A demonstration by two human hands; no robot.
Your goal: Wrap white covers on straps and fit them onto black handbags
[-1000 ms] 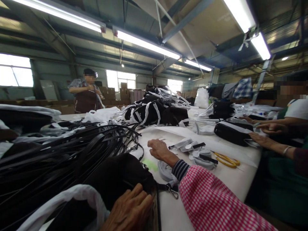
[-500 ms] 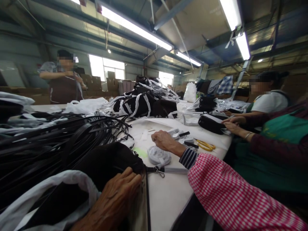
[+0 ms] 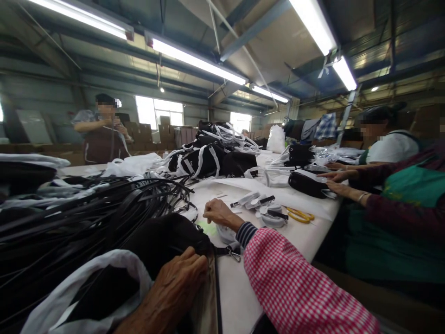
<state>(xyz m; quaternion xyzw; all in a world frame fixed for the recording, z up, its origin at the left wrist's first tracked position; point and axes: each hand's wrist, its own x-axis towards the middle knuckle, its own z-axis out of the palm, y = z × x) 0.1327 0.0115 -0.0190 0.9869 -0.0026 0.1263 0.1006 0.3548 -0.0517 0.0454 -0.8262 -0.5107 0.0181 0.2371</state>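
At the lower middle, my left hand (image 3: 181,280) lies over a black bag (image 3: 170,234), its fingers curled down on the bag's edge with the light lining. A white-wrapped handle (image 3: 107,260) loops beside the wrist. A metal snap hook (image 3: 233,253) hangs off the bag's right end. My right hand (image 3: 220,213) is closed above the table, just past the bag's far corner; whatever its fingers hold, if anything, is hidden. Below it, partly covered by the wrist, rests a coiled white-wrapped strap (image 3: 227,235).
Black straps (image 3: 114,208) heap on the left. Several wrapped coils (image 3: 271,215) and yellow-handled scissors (image 3: 299,214) lie to the right. Black bags (image 3: 208,157) pile up farther back. A co-worker's hands (image 3: 342,182) touch another black bag (image 3: 308,182); another person (image 3: 106,134) stands at far left.
My right hand has moved left from beyond the coiled strap toward the bag's far corner, its forearm now covering part of the coil. My left hand stays on the bag.
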